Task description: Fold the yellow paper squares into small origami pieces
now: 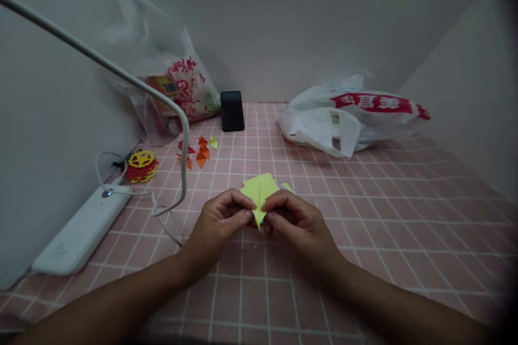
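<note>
Folded yellow paper (259, 214) between fingers (242, 218)

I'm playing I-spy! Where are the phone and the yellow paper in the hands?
Phone (232, 111), head view: middle of its dark screen.
Yellow paper (259, 216), head view: narrow part just above its lower tip.

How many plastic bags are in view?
2: a translucent plastic bag with red print at the back left, beside the smartphone, and a white plastic bag at the back right. Others could be hidden behind them.
</note>
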`<state>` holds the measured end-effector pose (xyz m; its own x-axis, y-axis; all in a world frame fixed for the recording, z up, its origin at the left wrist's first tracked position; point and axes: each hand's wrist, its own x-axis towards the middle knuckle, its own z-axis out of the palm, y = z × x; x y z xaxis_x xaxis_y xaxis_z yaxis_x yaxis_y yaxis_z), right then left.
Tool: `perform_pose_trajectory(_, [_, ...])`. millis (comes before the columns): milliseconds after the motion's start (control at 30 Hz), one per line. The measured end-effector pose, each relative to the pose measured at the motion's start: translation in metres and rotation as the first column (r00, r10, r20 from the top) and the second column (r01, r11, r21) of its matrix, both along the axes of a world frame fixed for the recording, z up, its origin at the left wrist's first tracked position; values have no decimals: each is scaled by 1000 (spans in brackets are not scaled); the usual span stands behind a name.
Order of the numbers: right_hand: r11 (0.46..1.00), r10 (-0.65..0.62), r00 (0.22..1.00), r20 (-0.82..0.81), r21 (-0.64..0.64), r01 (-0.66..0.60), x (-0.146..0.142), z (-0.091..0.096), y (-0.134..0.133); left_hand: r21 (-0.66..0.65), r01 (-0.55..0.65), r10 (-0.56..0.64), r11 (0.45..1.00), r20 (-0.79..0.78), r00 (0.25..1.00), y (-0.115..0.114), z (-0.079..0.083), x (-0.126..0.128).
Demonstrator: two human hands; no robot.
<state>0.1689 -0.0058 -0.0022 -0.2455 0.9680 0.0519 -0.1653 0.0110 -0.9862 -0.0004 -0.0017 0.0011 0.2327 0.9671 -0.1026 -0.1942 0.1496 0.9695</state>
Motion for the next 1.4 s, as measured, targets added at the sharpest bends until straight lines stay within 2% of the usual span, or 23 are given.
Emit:
perform_pose_trajectory(133, [994,-58,992,108,94,48,1,-1,1,-13,31,-31,999,28,999,-1,-1,0])
perform_pose_trajectory(233, [987,-67,982,178,154,39,1,0,-1,-24,22,-22,999,25,999,-1,-2,0])
perform_pose_trajectory(300, [994,-47,990,132,105,33,1,1,-1,-27,6,-5,1000,21,1000,0,-2,0])
perform_pose_trajectory(400, [999,-8,1000,0,-49,8,-1,0,-1,-11,0,1,1000,13,1000,1,-2,0])
perform_pose_trajectory(567, [956,122,984,-133,-251,-153,-3,-6,2,-1,19,-19,1000,-3,1000,1,-1,1])
perform_pose_trajectory(733, [953,92,984,-150,-274,-131,-3,-5,3,-11,29,-30,1000,-29,999,1,0,2])
perform_pose_trajectory(900, [961,86,989,-122,-250,-114,-2,-3,3,-116,113,-123,987,-81,989,3,4,1])
perform_pose_trajectory(1100, [950,109,985,-136,-278,-143,-4,-7,3,-157,172,-182,973,-57,982,5,2,-1])
perform_pose_trajectory(1267, [955,99,993,-59,-274,-111,-3,-7,3,-186,192,-207,964,-62,977,5,-3,-1])
perform_pose_trajectory(1400, [959,103,994,-26,-263,-106,-3,-7,3,-174,204,-231,963,-149,962,5,-3,-1])
